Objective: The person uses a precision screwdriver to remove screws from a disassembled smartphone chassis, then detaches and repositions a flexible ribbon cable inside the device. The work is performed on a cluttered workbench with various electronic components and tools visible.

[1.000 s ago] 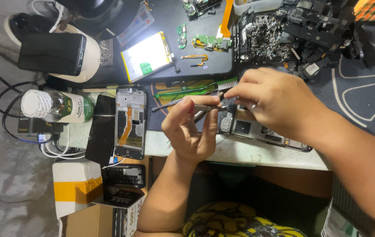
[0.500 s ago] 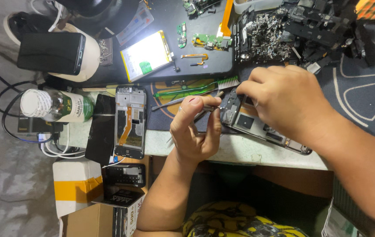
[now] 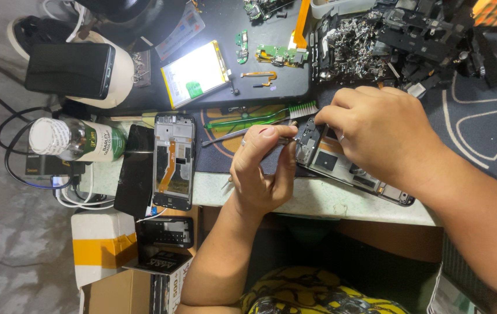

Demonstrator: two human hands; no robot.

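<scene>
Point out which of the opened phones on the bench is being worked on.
The opened phone under the right hand, with the left hand holding a thin tool to it. The other opened phone lies untouched near the bottle.

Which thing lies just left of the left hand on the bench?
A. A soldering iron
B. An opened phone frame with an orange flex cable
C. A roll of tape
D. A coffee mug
B: the opened phone frame, orange flex cable showing inside, lies left of the left hand.

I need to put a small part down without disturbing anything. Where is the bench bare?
Bare pale bench edge lies below the opened phone, between the two forearms. Dark mat right of the right hand is open. Crowded: the parts pile and around the left hand.
</scene>
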